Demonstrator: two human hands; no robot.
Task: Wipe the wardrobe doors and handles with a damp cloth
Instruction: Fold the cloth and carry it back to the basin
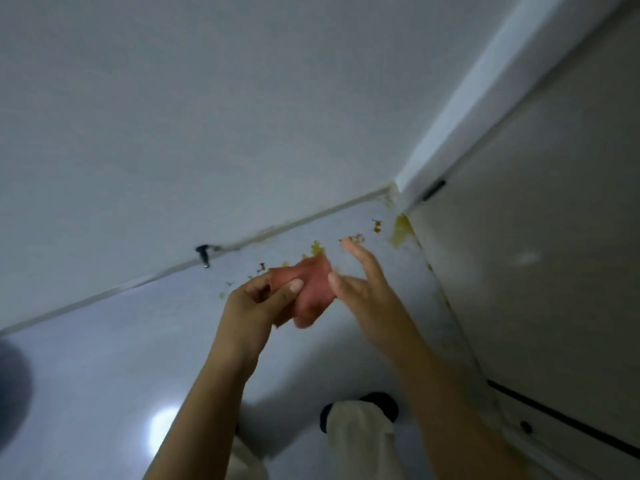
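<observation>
The small pinkish-red cloth (313,292), soft and crumpled, hangs between my two hands out in front of me, above the pale glossy floor (104,358) and well short of the off-white wardrobe door (540,237) that fills the right side of the view. My left hand (258,299) has it: thumb and curled fingers pinch one edge of the fabric, so the rest droops in a loose fold below the knuckles. My right hand (363,285) is just beside the cloth with its fingers straight and spread, the thumb near or at the fabric's right edge; I cannot tell whether it actually touches, and it is not gripping anything. I read this as folding or re-bunching the cloth into a usable pad before it goes to the door, which would explain holding it in mid-air rather than against a surface. Both forearms reach forward and slightly inward, wrists raised, palms roughly facing each other. The small dark handle (433,190) near the door's far edge is untouched by either hand. On the floor by the wardrobe's corner lies a scatter of yellowish crumbs and a stain (401,230), and a small dark fitting (203,255) sits at the base of the white wall (207,98). Below, my cream trouser leg (360,441) ends over a dark shoe.
</observation>
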